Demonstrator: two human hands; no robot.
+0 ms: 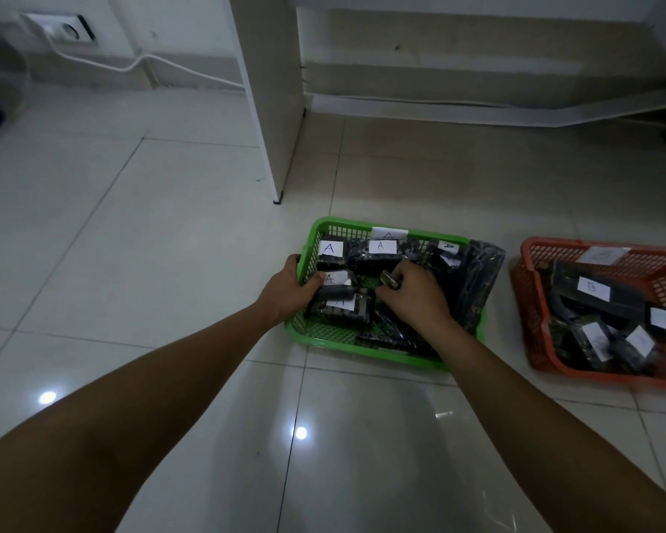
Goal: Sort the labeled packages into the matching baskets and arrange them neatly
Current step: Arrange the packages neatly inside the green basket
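Note:
A green basket (325, 332) with a white A tag on its far rim sits on the floor and holds several dark packages with white A labels (381, 250). My left hand (291, 288) reaches over the basket's left rim and grips a dark A package (337, 284). My right hand (412, 298) is inside the basket, its fingers closed on a small dark package (389, 279). To the right, a red basket (531, 302) holds several dark packages with white labels, one marked B (593, 288).
A white furniture panel (273, 109) stands on the tiled floor just behind the green basket. A wall socket (68, 30) with a white cable is at the far left. A long dark package (477, 278) leans over the green basket's right rim.

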